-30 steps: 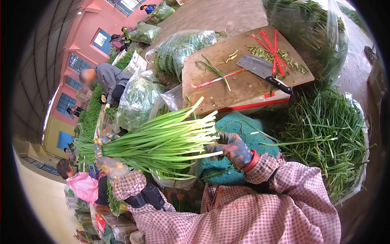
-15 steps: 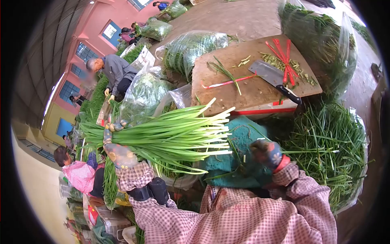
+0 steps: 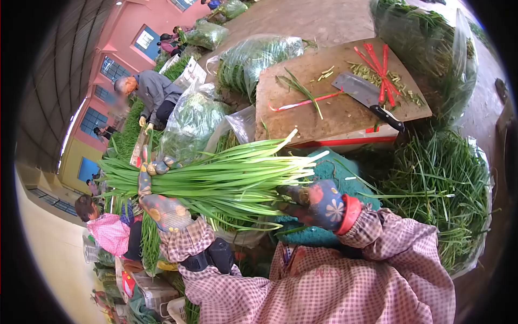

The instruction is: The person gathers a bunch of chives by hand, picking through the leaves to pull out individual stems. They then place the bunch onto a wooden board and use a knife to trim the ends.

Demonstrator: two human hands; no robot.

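Observation:
A thick bunch of garlic chives (image 3: pixel 226 175) lies across my view, pale stem ends to the right and green leaves to the left. My left hand (image 3: pixel 159 197), in a patterned glove, is wrapped round its leafy part. My right hand (image 3: pixel 318 205), gloved alike with a red band at the wrist, is at the lower stem ends. Its fingers point left and look stretched and apart, slightly blurred; their tips are partly lost against the stems. Beneath lies a teal cloth-like cover (image 3: pixel 324 167).
A wooden board (image 3: pixel 302 116) holds a cleaver (image 3: pixel 359 89), red ties (image 3: pixel 384 75) and cut stem pieces. Loose greens (image 3: pixel 437 189) are heaped at right. Bagged greens (image 3: pixel 261 62) stand behind. A person in grey (image 3: pixel 156 94) and one in pink check (image 3: pixel 110 232) work at left.
My right hand has moved left from beside the loose greens to the stem ends of the bunch. My left hand keeps its hold with little movement.

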